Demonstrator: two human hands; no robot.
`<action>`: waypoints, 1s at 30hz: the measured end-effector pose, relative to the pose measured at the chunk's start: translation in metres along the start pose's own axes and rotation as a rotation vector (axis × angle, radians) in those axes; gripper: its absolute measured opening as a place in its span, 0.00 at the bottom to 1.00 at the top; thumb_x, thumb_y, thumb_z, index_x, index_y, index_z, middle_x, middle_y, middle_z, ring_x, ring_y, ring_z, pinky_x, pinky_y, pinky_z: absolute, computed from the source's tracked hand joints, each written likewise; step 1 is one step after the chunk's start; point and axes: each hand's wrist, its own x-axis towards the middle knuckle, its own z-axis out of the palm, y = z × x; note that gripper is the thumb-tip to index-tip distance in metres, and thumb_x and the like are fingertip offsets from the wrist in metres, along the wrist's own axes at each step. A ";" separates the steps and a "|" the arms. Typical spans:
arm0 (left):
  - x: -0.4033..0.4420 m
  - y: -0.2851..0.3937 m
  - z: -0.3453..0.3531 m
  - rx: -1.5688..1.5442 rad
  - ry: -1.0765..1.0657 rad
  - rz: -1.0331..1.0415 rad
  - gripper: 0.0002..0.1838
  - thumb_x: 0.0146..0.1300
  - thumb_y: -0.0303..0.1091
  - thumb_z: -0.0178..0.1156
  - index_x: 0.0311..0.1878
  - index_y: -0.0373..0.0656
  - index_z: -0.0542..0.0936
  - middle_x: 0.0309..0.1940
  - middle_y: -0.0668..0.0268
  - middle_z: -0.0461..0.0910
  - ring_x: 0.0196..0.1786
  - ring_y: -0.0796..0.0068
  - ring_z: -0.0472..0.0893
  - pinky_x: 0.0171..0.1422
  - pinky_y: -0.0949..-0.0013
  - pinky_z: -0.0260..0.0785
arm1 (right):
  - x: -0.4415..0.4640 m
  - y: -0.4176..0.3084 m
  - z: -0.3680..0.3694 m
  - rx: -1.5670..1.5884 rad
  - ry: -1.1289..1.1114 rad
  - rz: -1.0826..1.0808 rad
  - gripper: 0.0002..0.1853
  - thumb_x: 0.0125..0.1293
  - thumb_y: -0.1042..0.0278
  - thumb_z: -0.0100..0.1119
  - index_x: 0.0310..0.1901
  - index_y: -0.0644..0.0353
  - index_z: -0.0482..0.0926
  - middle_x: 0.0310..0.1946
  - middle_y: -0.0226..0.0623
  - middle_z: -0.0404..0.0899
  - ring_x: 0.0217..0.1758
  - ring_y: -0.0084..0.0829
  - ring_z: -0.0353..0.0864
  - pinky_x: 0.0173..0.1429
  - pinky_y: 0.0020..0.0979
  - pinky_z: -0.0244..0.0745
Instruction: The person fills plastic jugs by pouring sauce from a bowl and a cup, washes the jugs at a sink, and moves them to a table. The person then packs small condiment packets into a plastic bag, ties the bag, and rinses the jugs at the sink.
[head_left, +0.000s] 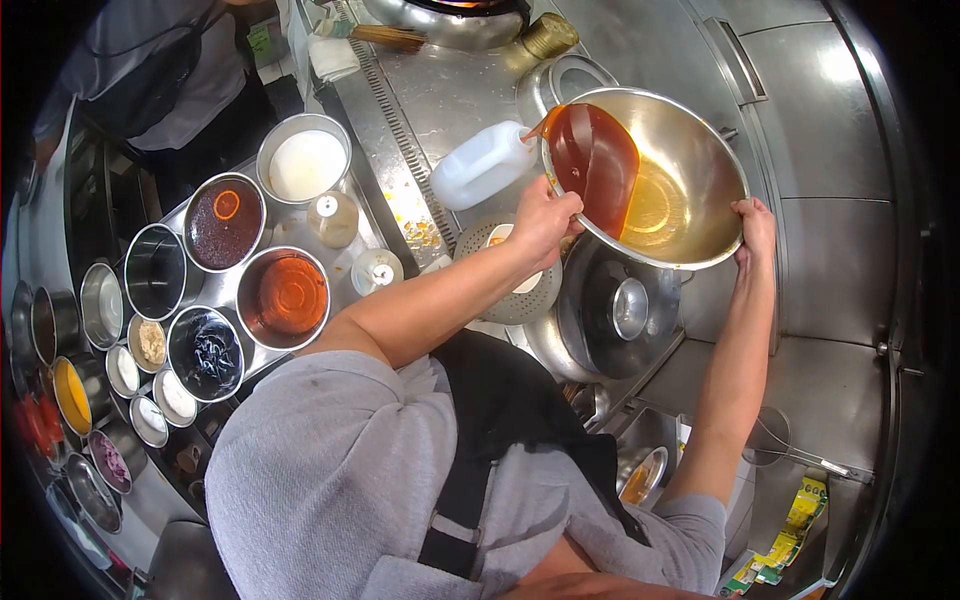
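Note:
A large steel bowl is tilted to the left between my hands, with dark red-brown sauce pooled on its left side. My left hand is closed on the bowl's near left rim. On the right, my right hand grips the opposite rim. Sauce runs over the lip at the mouth of a translucent white plastic jug, which leans beside the bowl. Under my left hand a perforated strainer is partly hidden.
Containers of sauces and ingredients stand at the left, among them a pot of red sauce and a pot of white contents. A lidded pot sits below the bowl. Another person stands at the upper left.

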 end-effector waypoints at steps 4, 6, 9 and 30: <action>-0.005 0.006 0.003 0.020 -0.004 -0.007 0.13 0.57 0.21 0.53 0.47 0.40 0.71 0.35 0.65 0.76 0.31 0.76 0.78 0.36 0.70 0.74 | -0.003 -0.003 0.001 0.001 0.008 0.005 0.03 0.54 0.82 0.54 0.27 0.63 0.73 0.23 0.31 0.74 0.23 0.23 0.72 0.28 0.26 0.68; -0.005 0.005 0.003 0.046 -0.002 -0.004 0.13 0.58 0.22 0.52 0.48 0.40 0.71 0.35 0.65 0.77 0.31 0.75 0.79 0.40 0.67 0.76 | 0.000 -0.002 -0.001 -0.002 -0.009 0.004 0.03 0.54 0.82 0.54 0.27 0.63 0.73 0.23 0.31 0.74 0.23 0.23 0.71 0.28 0.26 0.68; -0.001 0.001 0.001 0.036 -0.010 -0.010 0.13 0.58 0.21 0.52 0.48 0.40 0.71 0.35 0.65 0.77 0.30 0.75 0.78 0.39 0.67 0.76 | 0.001 -0.002 -0.002 0.004 -0.009 -0.001 0.03 0.54 0.82 0.54 0.27 0.63 0.73 0.23 0.31 0.74 0.23 0.23 0.71 0.28 0.25 0.68; 0.000 0.000 0.003 0.023 0.034 -0.023 0.12 0.58 0.21 0.52 0.46 0.40 0.72 0.34 0.66 0.77 0.28 0.78 0.77 0.37 0.70 0.75 | 0.004 -0.004 -0.003 0.000 -0.018 -0.011 0.03 0.55 0.81 0.53 0.27 0.62 0.73 0.24 0.30 0.74 0.24 0.23 0.71 0.28 0.26 0.67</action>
